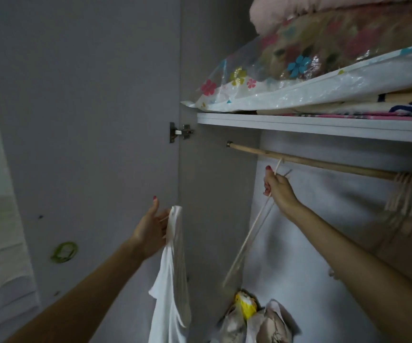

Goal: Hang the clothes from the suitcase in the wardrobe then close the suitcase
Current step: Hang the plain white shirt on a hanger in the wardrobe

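Nearest, two bare forearms reach up and forward from the bottom edge into an open wardrobe. The left hand (151, 226) is lower and nearer, its fingers mostly straight, pinching the top edge of a white garment (172, 273) between thumb and fingers; the cloth hangs limp below the hand and runs out of view at the bottom. It looks light, soft and floppy, best taken by a shoulder or neckline so it slides onto a hanger. Farther in and higher, the right hand (277, 186) is clenched around the top of a thin pale hanger (249, 241), whose hook reaches up to the wooden rail (311, 163); whether the hook sits over the rail is hard to tell. The hanger seems light, stiff and slightly springy. Low in the wardrobe lie crumpled bags (256, 318), one yellow, partly cut off. At far right a fringed beige cloth (410, 196) hangs on the rail. Above, a shelf (298, 122) carries bedding in a flowered plastic bag (298, 70). The suitcase is not visible.
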